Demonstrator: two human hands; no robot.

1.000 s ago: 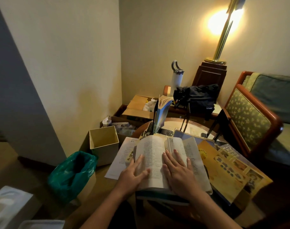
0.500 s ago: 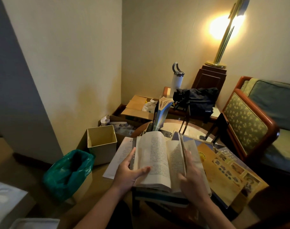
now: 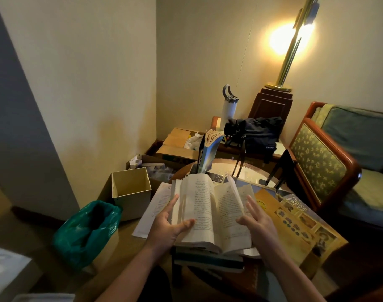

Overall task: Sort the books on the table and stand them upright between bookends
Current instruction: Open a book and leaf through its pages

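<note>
An open book (image 3: 208,210) with printed pages lies on a stack of closed books (image 3: 208,260) at the near edge of the round table (image 3: 247,171). My left hand (image 3: 166,227) is at its left edge, thumb on the left page and fingers stretched out straight. My right hand (image 3: 258,223) is spread at the right page's edge, gripping nothing. A blue book (image 3: 209,153) stands upright at the far side against a thin black bookend (image 3: 200,155). A second black bookend (image 3: 280,168) stands apart to the right. A large yellow book (image 3: 295,225) lies flat on the right.
A loose printed sheet (image 3: 151,212) sticks out left of the stack. On the floor to the left are a cream bin (image 3: 131,190) and a green bag (image 3: 86,227). Behind the table are cardboard boxes, a black bag (image 3: 256,131) and a white bottle (image 3: 228,107). An armchair (image 3: 321,162) stands on the right.
My right hand lifted a bunch of pages from the right side, turned them over, and now has let go and spread open. My left hand's fingers have straightened at the left edge.
</note>
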